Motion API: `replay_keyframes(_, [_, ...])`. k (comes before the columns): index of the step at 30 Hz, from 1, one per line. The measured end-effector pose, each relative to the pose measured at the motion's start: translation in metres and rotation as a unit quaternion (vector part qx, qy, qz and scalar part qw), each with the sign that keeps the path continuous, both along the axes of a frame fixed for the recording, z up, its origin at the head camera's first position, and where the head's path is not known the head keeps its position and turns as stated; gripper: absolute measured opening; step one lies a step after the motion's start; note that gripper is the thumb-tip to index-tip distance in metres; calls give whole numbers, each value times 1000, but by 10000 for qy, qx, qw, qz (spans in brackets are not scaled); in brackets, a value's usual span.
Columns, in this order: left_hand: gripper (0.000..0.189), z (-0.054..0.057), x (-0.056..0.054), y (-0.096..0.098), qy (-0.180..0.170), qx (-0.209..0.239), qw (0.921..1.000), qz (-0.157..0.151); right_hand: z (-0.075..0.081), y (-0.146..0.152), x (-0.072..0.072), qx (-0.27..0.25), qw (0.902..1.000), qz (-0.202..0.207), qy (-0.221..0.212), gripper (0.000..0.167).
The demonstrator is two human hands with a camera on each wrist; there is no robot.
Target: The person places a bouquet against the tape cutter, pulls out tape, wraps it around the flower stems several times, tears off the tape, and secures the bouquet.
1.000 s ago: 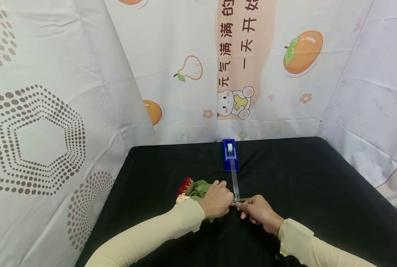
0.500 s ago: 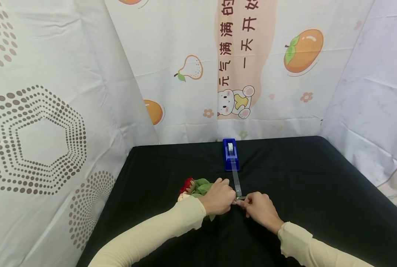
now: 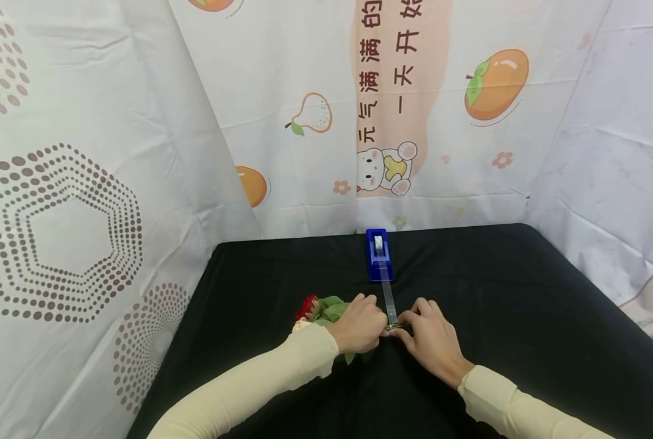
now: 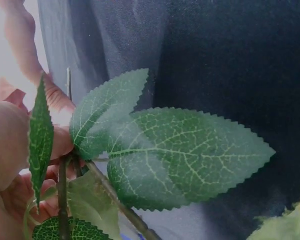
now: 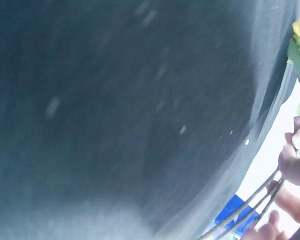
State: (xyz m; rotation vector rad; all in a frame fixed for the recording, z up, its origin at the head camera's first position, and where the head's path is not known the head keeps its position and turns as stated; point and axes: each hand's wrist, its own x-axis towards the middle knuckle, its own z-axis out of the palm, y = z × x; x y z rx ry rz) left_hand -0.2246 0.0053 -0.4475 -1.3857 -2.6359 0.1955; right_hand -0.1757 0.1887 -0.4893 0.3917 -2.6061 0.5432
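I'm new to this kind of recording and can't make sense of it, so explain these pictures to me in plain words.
There is no machine here: a person works with two bare hands and wears three cameras. The wide picture comes from the head and looks down at a table covered in black cloth. The other two come from the wrists: the left one shows large green leaves up close, the right one mostly dark cloth.

On the table stands a blue tape dispenser, with a strip of clear tape pulled out toward the hands. The left hand grips a small bunch of flowers by the stems. The right hand pinches the stems further along, beside the end of the tape.
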Motion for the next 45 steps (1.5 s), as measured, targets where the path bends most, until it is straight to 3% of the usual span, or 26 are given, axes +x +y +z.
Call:
replay_keyframes(2, [26,-1,0,-1,-32,15,10000,15,-1,1,-2,265,9991,197,264,19])
replay_keyframes(4, [26,-2,0,-1,-10,35,10000,-6,0,2,-5,338,9985,349,256,16])
replay_keyframes(8, [25,-7,0,-3,163,107,9998,-98,2,6,-10,-36,9974,631,-332,9])
replay_keyframes(12, [25,-11,0,-4,251,234,9993,-159,6,15,-17,-498,9852,1230,-1086,6])
replay_keyframes(16, [26,-14,1,-5,331,285,9989,-178,9,25,-25,-809,9601,1863,-1921,11])
replay_keyframes(19, [25,-15,2,-5,546,210,9981,-214,11,30,-33,-929,9382,2104,-2587,17])
replay_keyframes(25, [17,-19,4,-5,1414,-78,9891,-410,18,33,-41,-1506,8754,2332,-3957,28])
replay_keyframes(28, [20,-21,3,-5,1798,-179,9822,-505,20,32,-41,-1755,8554,2275,-4309,33])
replay_keyframes(35, [28,-23,4,-5,2259,-247,9716,-656,23,27,-42,-1870,8516,1918,-4505,42])
replay_keyframes(41, [28,-24,4,-6,2280,-284,9712,-629,23,26,-42,-1832,8462,1755,-4686,47])
replay_keyframes(45, [26,-25,4,-7,2253,-292,9719,-618,21,26,-44,-1923,8376,1793,-4789,47])
